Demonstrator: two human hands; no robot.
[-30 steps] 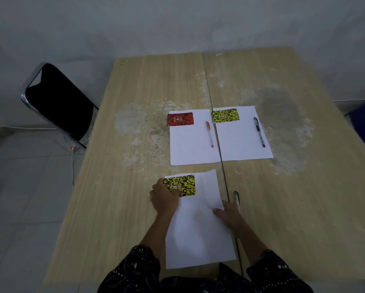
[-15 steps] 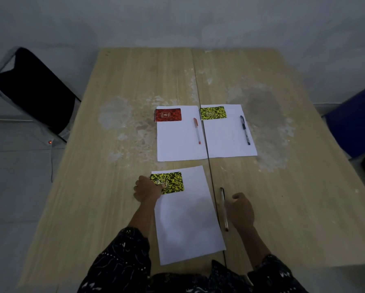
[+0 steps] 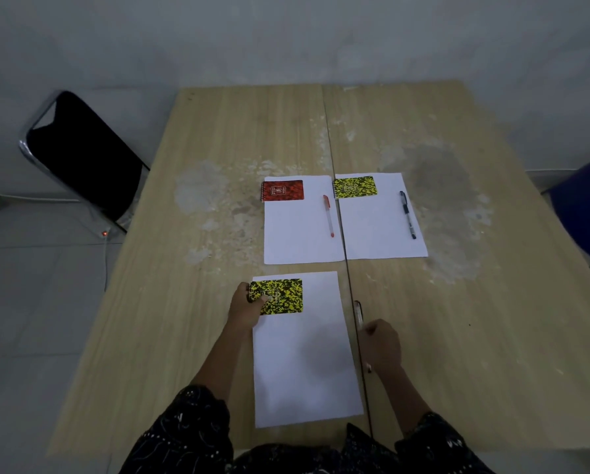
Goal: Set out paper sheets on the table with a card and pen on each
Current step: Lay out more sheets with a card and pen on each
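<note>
counter (image 3: 218, 165): light wood, two boards, seam running 12 to 6; worn pale patches round the middle.
near sheet (image 3: 304, 364): white, flat at the counter's 6 o'clock side, long edge just left of the seam.
near card (image 3: 283, 297): yellow-black speckled, on the near sheet's 11 o'clock corner.
left hand (image 3: 244, 311): at the near card's 8 o'clock; fingers (image 3: 243, 289) curled at its left edge, thumb on top, pinching it.
third pen (image 3: 358, 311): along the seam, at the near sheet's 3 o'clock, off the paper (lifted or lying, cannot tell).
right hand (image 3: 382, 347): fingers curled round the third pen's lower half; one end sticks out toward 12, the other shows under the hand.
far-left sheet (image 3: 300, 234): at 12 o'clock of the near sheet, narrow gap between; red card (image 3: 282, 190) on its 11 o'clock corner, red pen (image 3: 328, 215) along its 3 o'clock edge.
far-right sheet (image 3: 379, 230): just beside the far-left sheet, across the seam; far yellow card (image 3: 355, 187) on its 11 o'clock corner, black pen (image 3: 407, 213) along its 3 o'clock edge.
chair (image 3: 85, 155): black pad, chrome frame, off the counter at 10 o'clock.
</note>
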